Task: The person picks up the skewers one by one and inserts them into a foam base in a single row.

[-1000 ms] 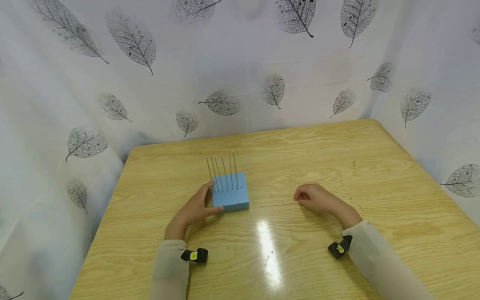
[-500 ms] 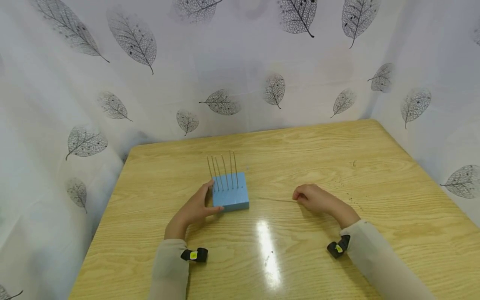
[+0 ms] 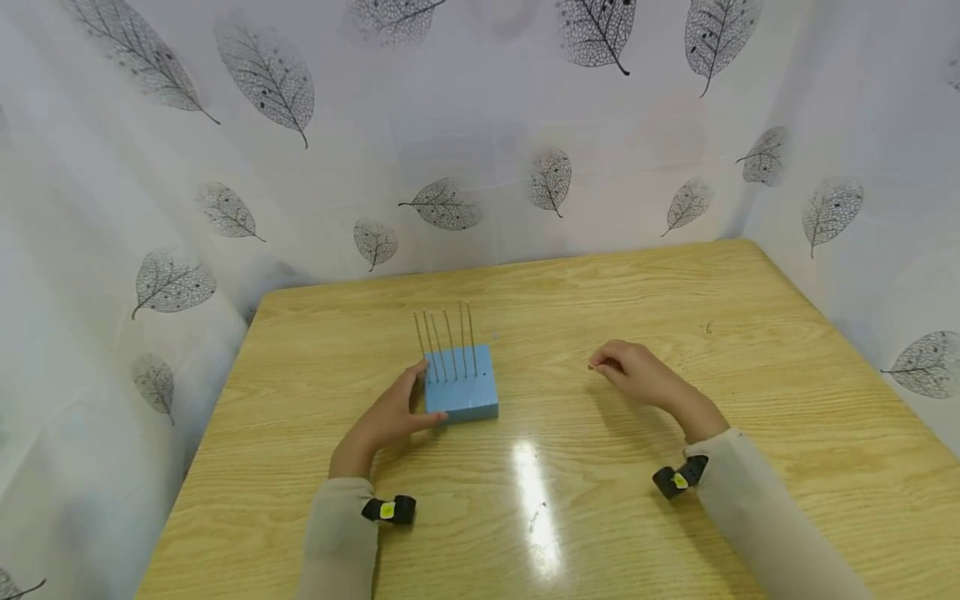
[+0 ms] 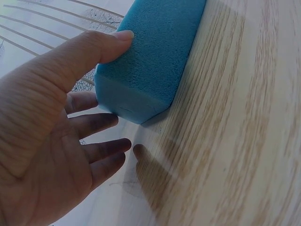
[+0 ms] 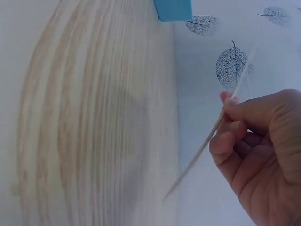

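A blue foam block lies on the table with several thin sticks standing upright in a row in its top. A small dark hole shows near the right end of that row. My left hand holds the block by its left side, thumb on the front face and index finger at the back corner. To the right, above the table, my right hand pinches another thin stick between thumb and index finger. In the right wrist view that stick slants, sticking out on both sides of the pinch.
The wood-grain table reaches back to a white curtain printed with leaves. Dark specks mark the tabletop near the right hand, and a bright reflection lies in front of the block.
My right hand has lifted the thin stick off the table and raised it a little. My left hand and the foam block have stayed in place.
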### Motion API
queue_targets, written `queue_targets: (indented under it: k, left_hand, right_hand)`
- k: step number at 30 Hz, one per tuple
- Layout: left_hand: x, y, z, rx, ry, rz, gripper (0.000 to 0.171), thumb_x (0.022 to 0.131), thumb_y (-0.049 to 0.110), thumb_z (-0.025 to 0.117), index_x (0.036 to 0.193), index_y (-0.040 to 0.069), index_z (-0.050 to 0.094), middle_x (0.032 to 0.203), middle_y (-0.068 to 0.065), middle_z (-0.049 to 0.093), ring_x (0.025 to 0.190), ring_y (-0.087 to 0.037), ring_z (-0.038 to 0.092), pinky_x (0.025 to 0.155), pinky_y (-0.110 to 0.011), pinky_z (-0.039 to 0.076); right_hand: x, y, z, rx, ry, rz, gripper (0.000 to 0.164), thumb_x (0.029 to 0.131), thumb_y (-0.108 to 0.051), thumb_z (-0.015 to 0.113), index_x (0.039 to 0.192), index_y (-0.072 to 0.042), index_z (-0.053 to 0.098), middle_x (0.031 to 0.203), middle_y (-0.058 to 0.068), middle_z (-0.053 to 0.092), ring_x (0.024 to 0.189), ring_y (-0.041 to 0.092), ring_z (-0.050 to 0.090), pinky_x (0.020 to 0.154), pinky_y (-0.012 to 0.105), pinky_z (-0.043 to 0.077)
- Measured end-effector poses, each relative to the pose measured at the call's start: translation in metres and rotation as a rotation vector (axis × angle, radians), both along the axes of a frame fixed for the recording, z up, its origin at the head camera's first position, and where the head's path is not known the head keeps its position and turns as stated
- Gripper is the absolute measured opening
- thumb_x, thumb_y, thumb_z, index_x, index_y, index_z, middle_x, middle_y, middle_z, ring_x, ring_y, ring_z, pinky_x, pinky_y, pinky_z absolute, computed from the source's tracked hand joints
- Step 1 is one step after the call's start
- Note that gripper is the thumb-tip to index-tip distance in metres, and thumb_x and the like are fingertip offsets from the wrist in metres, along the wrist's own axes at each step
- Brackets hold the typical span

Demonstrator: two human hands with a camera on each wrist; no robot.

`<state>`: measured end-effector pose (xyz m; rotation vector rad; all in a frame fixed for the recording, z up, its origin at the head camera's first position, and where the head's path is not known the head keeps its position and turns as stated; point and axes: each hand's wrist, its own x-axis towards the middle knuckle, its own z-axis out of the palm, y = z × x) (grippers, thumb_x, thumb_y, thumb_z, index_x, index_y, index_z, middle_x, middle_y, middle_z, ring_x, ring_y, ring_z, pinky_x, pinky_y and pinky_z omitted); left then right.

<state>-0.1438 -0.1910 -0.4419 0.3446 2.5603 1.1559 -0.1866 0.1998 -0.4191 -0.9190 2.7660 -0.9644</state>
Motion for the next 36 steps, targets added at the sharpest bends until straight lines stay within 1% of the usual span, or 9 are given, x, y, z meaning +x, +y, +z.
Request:
queue_targets:
  k: [3, 6, 9, 15, 21, 27, 36]
  left_hand:
    - [-0.001, 0.0, -0.001, 0.001, 0.001, -0.002, 0.097, 0.083, 0.04, 0.071, 0.152, 0.007, 0.011, 0.155, -0.018, 0.016, 0.142, -0.035, 0.015, 0.112, -0.052, 0.018]
    - [-0.001, 0.0, -0.001, -0.001, 0.004, -0.001, 0.098, 0.083, 0.04, 0.072, 0.152, 0.007, 0.011, 0.155, -0.019, 0.016, 0.142, -0.035, 0.015, 0.112, -0.052, 0.018]
    - [-0.001, 0.0, 0.0, -0.003, 0.007, -0.001, 0.098, 0.083, 0.04, 0.072, 0.152, 0.006, 0.011, 0.155, -0.019, 0.016, 0.142, -0.035, 0.015, 0.113, -0.052, 0.018]
    - [-0.001, 0.0, 0.0, -0.005, 0.015, -0.005, 0.097, 0.083, 0.039, 0.072, 0.152, 0.006, 0.011, 0.155, -0.019, 0.017, 0.142, -0.035, 0.016, 0.113, -0.052, 0.018]
    - [-0.001, 0.0, 0.0, -0.011, 0.016, -0.007, 0.097, 0.083, 0.039, 0.072, 0.152, 0.006, 0.011, 0.155, -0.019, 0.017, 0.142, -0.036, 0.016, 0.112, -0.052, 0.019]
    - [-0.001, 0.0, 0.0, -0.011, 0.012, -0.003, 0.097, 0.083, 0.039, 0.072, 0.152, 0.007, 0.011, 0.155, -0.019, 0.017, 0.142, -0.036, 0.015, 0.112, -0.053, 0.018]
    - [-0.001, 0.0, 0.0, 0.002, 0.002, 0.006, 0.098, 0.083, 0.038, 0.073, 0.152, 0.009, 0.01, 0.155, -0.018, 0.017, 0.142, -0.034, 0.015, 0.112, -0.052, 0.018]
  right_hand:
    - [-0.002, -0.002, 0.001, -0.059, 0.007, -0.016, 0.007, 0.094, -0.001, 0.056, 0.094, 0.003, 0.062, 0.083, 0.011, 0.063, 0.067, 0.01, 0.051, 0.059, 0.026, 0.046]
    - [-0.003, -0.006, 0.003, -0.108, 0.007, -0.018, 0.007, 0.094, -0.002, 0.056, 0.093, 0.003, 0.061, 0.073, 0.004, 0.058, 0.059, 0.01, 0.049, 0.053, 0.025, 0.043]
    - [-0.003, -0.01, 0.006, -0.157, 0.003, -0.014, 0.006, 0.094, -0.003, 0.056, 0.092, 0.002, 0.06, 0.069, -0.001, 0.057, 0.058, 0.012, 0.054, 0.051, 0.024, 0.046]
    - [-0.004, -0.021, 0.01, -0.238, 0.057, 0.01, 0.006, 0.094, -0.003, 0.055, 0.09, 0.001, 0.057, 0.072, 0.002, 0.062, 0.062, 0.013, 0.061, 0.054, 0.024, 0.052]
    - [-0.006, -0.036, 0.015, -0.287, 0.084, 0.026, 0.003, 0.092, 0.001, 0.058, 0.09, 0.003, 0.058, 0.072, 0.003, 0.062, 0.063, 0.014, 0.062, 0.056, 0.023, 0.053]
    - [-0.01, -0.055, 0.021, -0.331, 0.118, 0.053, 0.007, 0.092, -0.001, 0.059, 0.09, 0.005, 0.059, 0.074, 0.006, 0.063, 0.064, 0.015, 0.063, 0.057, 0.024, 0.053]
    - [-0.014, -0.084, 0.028, -0.369, 0.142, 0.116, 0.005, 0.092, -0.001, 0.059, 0.092, 0.004, 0.061, 0.077, 0.007, 0.064, 0.066, 0.016, 0.064, 0.058, 0.024, 0.054]
